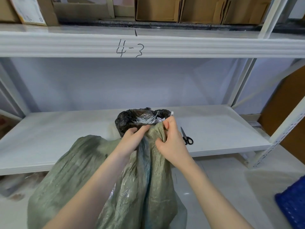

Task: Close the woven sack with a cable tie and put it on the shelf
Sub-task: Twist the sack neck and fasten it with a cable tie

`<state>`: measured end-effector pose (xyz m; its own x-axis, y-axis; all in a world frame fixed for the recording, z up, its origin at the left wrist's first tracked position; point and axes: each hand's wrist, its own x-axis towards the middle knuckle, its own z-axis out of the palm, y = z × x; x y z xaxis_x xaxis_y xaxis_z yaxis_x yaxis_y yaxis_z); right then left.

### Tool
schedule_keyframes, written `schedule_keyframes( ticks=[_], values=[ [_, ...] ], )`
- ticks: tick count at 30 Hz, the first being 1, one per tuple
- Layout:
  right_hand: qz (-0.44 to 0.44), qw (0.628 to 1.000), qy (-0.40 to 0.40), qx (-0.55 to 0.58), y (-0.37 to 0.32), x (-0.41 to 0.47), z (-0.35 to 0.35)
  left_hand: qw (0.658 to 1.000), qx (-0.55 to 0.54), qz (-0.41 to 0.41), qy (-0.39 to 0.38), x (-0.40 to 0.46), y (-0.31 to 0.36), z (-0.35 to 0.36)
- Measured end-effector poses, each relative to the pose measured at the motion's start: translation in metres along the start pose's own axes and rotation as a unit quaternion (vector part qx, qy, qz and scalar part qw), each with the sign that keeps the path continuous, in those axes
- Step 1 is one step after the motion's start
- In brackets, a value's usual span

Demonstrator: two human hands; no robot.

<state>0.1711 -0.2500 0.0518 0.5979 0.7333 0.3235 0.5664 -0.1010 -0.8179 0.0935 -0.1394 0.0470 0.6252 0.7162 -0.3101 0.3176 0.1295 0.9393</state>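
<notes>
Green woven sack (102, 179) upright, neck upward, left hand (132, 138) and right hand (171, 142) fingers gripping it, shelf (66, 129) behind.

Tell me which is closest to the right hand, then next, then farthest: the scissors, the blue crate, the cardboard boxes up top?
From the right hand:
1. Scissors, just to its right on the shelf.
2. Blue crate, low on the floor at far right.
3. Cardboard boxes, high on the top shelf.
</notes>
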Motion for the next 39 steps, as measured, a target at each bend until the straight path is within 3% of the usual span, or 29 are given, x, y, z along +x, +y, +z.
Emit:
schedule_keyframes(
  ticks=[5, 9, 13, 16, 19, 22, 24, 27, 30, 35, 39],
  values=[
    [0.022, 0.999, -0.017, 0.018, -0.008, -0.001, -0.004, 0.969, -0.245, 0.03, -0.009, -0.002, 0.02, -0.014],
    [0.127, 0.986, -0.089, 0.057, -0.013, -0.005, -0.009, 0.946, -0.311, 0.089, -0.032, -0.009, 0.031, -0.024],
    [0.164, 0.971, -0.115, 0.134, -0.017, -0.009, -0.011, 0.94, -0.318, 0.104, -0.061, -0.023, 0.036, -0.02],
    [0.151, 0.968, -0.063, 0.188, -0.019, -0.005, -0.01, 0.951, -0.291, 0.074, -0.075, -0.026, 0.038, -0.015],
    [0.108, 0.978, 0.006, 0.178, -0.013, 0.002, -0.007, 0.993, -0.095, 0.074, -0.021, -0.018, 0.031, -0.011],
    [0.08, 0.982, 0.052, 0.163, -0.007, 0.007, -0.007, 0.978, 0.123, 0.138, 0.098, -0.013, 0.021, -0.012],
    [0.071, 0.98, 0.066, 0.175, -0.006, 0.009, -0.009, 0.974, 0.172, 0.115, 0.088, -0.014, 0.021, -0.018],
    [0.06, 0.978, 0.067, 0.189, -0.008, 0.01, -0.009, 0.989, 0.129, 0.06, -0.027, -0.018, 0.025, -0.019],
    [0.054, 0.979, 0.045, 0.189, -0.01, 0.009, -0.006, 0.991, 0.077, 0.066, -0.083, -0.029, 0.031, -0.016],
    [0.093, 0.983, 0.0, 0.156, -0.012, 0.007, -0.004, 0.994, -0.005, 0.105, -0.016, -0.026, 0.032, -0.017],
    [0.179, 0.973, -0.031, 0.145, -0.015, 0.004, -0.006, 0.981, -0.148, 0.123, 0.033, -0.023, 0.034, -0.022]
  ],
)
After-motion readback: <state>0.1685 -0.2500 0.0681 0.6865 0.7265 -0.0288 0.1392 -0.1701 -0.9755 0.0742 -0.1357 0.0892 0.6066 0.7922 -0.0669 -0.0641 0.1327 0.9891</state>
